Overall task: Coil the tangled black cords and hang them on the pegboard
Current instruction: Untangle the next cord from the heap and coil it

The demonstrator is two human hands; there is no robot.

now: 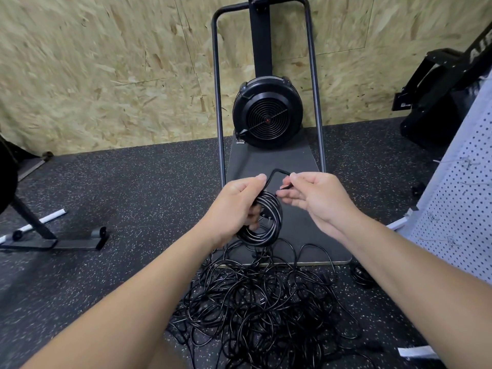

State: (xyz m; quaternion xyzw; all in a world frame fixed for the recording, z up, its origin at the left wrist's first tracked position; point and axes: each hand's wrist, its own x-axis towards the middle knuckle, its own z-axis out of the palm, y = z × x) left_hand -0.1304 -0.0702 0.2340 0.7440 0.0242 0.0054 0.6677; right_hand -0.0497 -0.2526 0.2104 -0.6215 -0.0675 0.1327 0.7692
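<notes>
My left hand (237, 206) grips a coiled black cord (266, 222) of several loops, held upright in front of me. The cord's free end arches up from the coil to my right hand (316, 198), which pinches it between thumb and fingers just right of the coil. Below both hands a large tangled pile of black cords (266, 304) lies on the speckled floor. The white pegboard (463, 198) leans at the right edge, with a few wire hooks on it.
A black fan machine (267, 115) on a metal frame with a dark base plate (290, 166) stands ahead against the chipboard wall. Black exercise equipment sits at the far left (40, 230) and upper right (439, 83). A small coiled cord (363, 275) lies near the pegboard's foot.
</notes>
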